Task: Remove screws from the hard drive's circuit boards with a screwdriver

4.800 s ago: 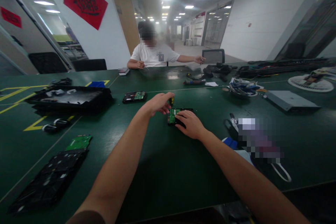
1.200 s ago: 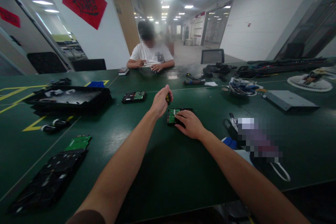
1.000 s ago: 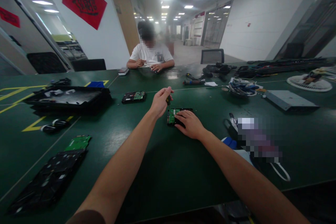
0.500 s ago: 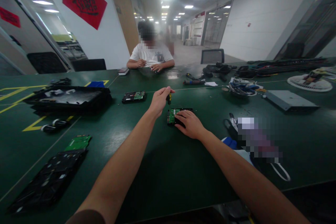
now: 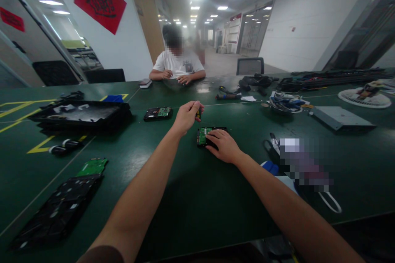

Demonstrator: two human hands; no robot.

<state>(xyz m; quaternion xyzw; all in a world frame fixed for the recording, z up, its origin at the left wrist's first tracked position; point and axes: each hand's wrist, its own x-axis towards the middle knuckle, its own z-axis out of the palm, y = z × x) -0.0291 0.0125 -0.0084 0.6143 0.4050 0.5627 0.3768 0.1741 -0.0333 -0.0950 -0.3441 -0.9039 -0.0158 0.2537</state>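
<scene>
My left hand [image 5: 186, 119] is closed round the black and yellow handle of a screwdriver [image 5: 199, 113]. The tool stands almost upright, its thin shaft reaching down to the green circuit board on a hard drive [image 5: 202, 137]. Whether the tip sits in a screw is too small to tell. Across the right part of that drive lies my right hand [image 5: 226, 146], its fingers on top and its thumb at the near edge, holding it against the table. The hand hides much of the drive. A second hard drive [image 5: 158, 113] lies beyond, to the left.
At the left are several drives [image 5: 58, 209], green circuit boards [image 5: 92, 167] and a black tray [image 5: 83, 115]. To the right lie a lanyard [image 5: 328, 201], a grey metal case [image 5: 341, 118] and a cable bundle [image 5: 285, 102]. A person [image 5: 177, 63] sits opposite, handling something small.
My left hand has shifted very slightly on the screwdriver, and its fingers now cover more of the handle. The right hand and the hard drive stay in place.
</scene>
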